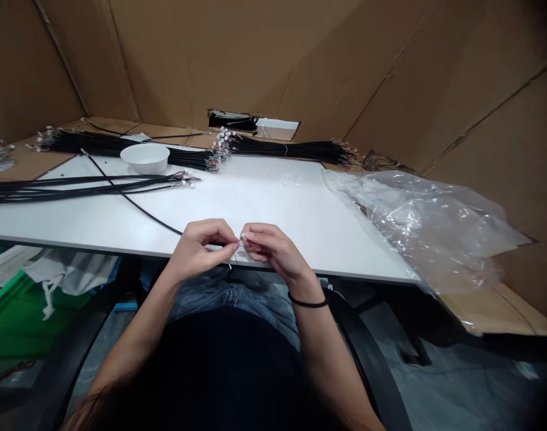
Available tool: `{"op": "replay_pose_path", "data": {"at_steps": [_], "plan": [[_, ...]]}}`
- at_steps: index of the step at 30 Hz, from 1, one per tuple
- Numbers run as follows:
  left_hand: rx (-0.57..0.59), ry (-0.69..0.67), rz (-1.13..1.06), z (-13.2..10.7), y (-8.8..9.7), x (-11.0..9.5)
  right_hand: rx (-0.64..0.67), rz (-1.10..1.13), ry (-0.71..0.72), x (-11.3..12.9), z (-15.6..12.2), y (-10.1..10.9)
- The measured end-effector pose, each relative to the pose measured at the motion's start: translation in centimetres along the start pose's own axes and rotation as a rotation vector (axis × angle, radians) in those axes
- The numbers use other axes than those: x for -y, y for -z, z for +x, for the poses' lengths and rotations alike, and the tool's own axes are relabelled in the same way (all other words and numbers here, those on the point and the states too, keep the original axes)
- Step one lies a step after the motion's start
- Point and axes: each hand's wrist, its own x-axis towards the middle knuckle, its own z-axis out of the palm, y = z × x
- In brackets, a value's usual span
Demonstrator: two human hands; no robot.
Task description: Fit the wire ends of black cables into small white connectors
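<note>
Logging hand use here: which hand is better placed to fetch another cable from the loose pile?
Probably left. The left hand is on the side of the loose pile; the right hand would have to cross over, and it pinches the cable tip.

Bowl [145, 157] sits far left on the table [277, 203], cable bundles [89, 143] behind it. Plastic bag [426, 221] overhangs the right edge. Left hand [201, 246] and right hand [273, 246] meet on a cable end [242, 239] at the near edge.
</note>
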Motion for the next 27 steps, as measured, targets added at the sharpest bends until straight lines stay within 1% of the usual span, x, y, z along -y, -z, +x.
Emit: {"op": "replay_pose_path", "data": {"at_steps": [2,4,9,13,17,23,27], "plan": [[-0.041,-0.109,0.092,-0.1,-0.2,0.1,-0.010,0.000,-0.003,0.0,0.1,-0.1],[-0.075,-0.177,0.159,-0.2,-0.4,0.3,-0.021,0.002,-0.001,0.0,0.1,-0.2],[-0.158,-0.262,0.256,-0.3,-1.1,0.3,-0.061,0.006,0.008,0.0,0.2,-0.4],[-0.177,-0.254,0.292,-0.3,-1.2,0.0,-0.061,-0.009,0.016,0.0,0.0,-0.3],[-0.165,-0.227,0.295,-0.3,-1.2,-0.1,-0.019,-0.031,0.028,-0.1,-0.1,0.0],[-0.142,-0.246,0.271,-0.2,-1.1,-0.1,0.031,-0.044,0.049,-0.1,-0.1,0.2],[-0.121,-0.230,0.261,-0.2,-1.1,-0.1,0.039,-0.053,0.047,-0.1,-0.1,0.3]]}}
